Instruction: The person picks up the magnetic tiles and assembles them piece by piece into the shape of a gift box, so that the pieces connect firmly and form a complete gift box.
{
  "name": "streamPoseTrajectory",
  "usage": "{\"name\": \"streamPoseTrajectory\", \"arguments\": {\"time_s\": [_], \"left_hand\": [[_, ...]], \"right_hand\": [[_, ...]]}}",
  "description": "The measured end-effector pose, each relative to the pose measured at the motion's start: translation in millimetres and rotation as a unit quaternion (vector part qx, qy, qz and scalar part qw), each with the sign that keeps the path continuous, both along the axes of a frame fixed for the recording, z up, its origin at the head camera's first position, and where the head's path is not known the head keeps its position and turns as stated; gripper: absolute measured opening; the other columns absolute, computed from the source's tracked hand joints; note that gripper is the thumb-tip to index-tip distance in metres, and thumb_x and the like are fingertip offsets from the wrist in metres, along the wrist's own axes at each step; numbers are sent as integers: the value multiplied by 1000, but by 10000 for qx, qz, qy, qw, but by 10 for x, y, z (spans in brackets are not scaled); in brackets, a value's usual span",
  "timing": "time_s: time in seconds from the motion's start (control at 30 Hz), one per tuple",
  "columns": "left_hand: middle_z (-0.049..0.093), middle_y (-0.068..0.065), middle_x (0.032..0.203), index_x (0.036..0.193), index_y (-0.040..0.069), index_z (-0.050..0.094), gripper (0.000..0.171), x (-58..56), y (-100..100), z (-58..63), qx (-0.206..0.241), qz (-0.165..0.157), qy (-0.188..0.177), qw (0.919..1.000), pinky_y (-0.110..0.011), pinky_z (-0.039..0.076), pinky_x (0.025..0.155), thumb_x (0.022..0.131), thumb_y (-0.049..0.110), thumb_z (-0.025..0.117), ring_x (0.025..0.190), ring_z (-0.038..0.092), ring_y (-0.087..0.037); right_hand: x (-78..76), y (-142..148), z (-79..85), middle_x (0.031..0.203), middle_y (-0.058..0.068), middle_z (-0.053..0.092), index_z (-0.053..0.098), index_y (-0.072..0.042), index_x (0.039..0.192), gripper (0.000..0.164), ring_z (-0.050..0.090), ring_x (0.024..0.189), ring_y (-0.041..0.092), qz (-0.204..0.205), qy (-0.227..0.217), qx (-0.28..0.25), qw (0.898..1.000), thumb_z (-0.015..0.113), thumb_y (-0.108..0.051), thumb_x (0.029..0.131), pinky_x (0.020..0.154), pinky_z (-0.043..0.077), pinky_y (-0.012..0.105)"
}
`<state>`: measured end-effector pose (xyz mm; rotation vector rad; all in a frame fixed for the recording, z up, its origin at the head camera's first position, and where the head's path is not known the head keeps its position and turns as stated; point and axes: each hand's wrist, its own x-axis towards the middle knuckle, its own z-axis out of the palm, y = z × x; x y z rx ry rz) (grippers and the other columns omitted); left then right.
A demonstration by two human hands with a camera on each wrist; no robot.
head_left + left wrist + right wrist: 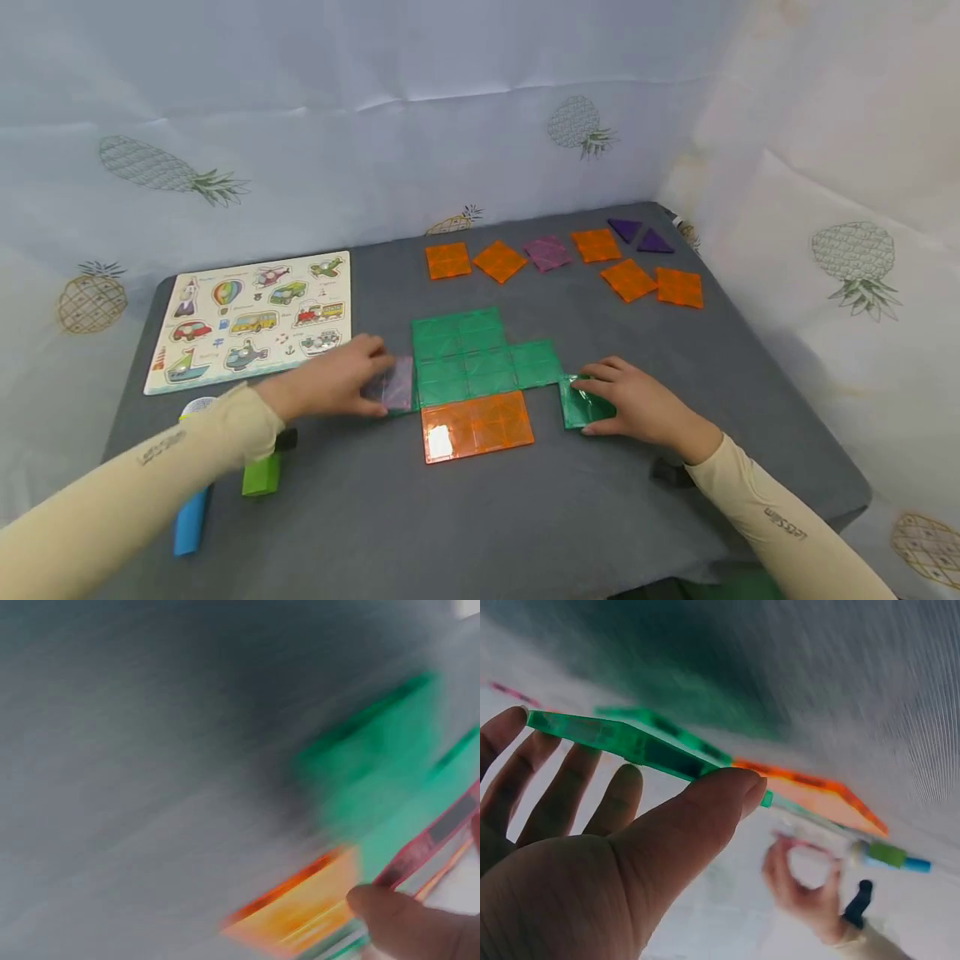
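Note:
My left hand (339, 377) pinches a translucent purple square magnetic tile (401, 383) between thumb and fingers, at the left side of a group of flat green tiles (457, 340). In the left wrist view the purple tile's edge (416, 855) is tilted against the thumb. My right hand (647, 408) grips a green square magnetic tile (579, 407) by its edges, thumb on the near side and fingers on the far side. That tile overlaps the lower right corner of the green group in the head view. Orange tiles (480, 427) lie along the group's near edge.
Loose orange tiles (448, 261), a purple square (547, 253) and two dark purple triangles (655, 242) lie along the back of the grey table (600, 517). A picture puzzle board (251, 321) is at left. Green (261, 477) and blue (191, 523) objects lie near the left forearm.

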<state>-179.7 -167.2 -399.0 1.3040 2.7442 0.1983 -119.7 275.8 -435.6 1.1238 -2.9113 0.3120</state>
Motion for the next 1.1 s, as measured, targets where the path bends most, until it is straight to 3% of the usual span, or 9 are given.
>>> {"name": "streamPoseTrajectory", "arguments": {"time_s": [0.07,0.13,0.27,0.4,0.53,0.67,0.97,1.1], "left_hand": [[51,-2,93,113,2,64,68,300,22,-78,39,-143,8,9999,-27,45,68,65,48,79,84,44,-12],[49,0,94,113,3,64,68,517,63,-178,23,-125,-1,9999,-27,45,69,67,49,78,85,42,-12],[52,-3,104,117,4,63,66,724,195,-366,42,91,67,9999,-30,48,79,72,51,74,97,44,-16],[51,-10,124,123,4,59,69,756,309,-468,326,225,43,9992,-39,46,95,73,50,73,119,43,-27],[42,-16,140,131,3,52,75,758,350,-494,603,451,-458,9961,-46,40,102,74,48,73,134,32,-37],[36,-16,147,135,3,48,77,772,335,-496,588,682,-777,9929,-48,37,104,76,48,70,139,25,-37],[38,-18,145,133,2,51,76,800,299,-476,443,651,-612,9950,-49,36,105,76,50,70,138,27,-39],[44,-18,139,129,2,55,74,710,348,-396,133,280,-442,9985,-48,39,103,77,53,67,131,37,-38]], "right_hand": [[28,-85,24,123,4,59,63,-15,121,64,50,111,21,134,177,22,9998,75,-51,69,89,47,39],[33,-169,14,124,5,59,63,-16,121,64,50,112,22,194,271,121,9994,75,-51,69,91,46,40],[15,-333,-76,129,7,54,59,-18,127,62,45,119,27,287,191,321,9989,70,-51,75,96,41,47],[2,-445,-139,134,8,51,55,-17,131,62,43,125,28,317,105,244,9991,68,-48,79,98,38,50],[13,-498,-143,135,7,51,55,-14,132,63,45,125,26,309,64,160,9994,68,-46,79,99,39,49],[46,-519,-135,135,4,52,55,-15,131,62,46,125,25,387,-51,144,9991,68,-46,80,99,39,48],[65,-536,-213,149,6,36,46,-22,138,66,31,137,28,240,-438,4,9988,65,-47,80,100,32,57],[29,-550,-142,149,6,35,45,-24,139,66,31,136,27,213,-705,214,9971,63,-50,81,99,34,57]]}}
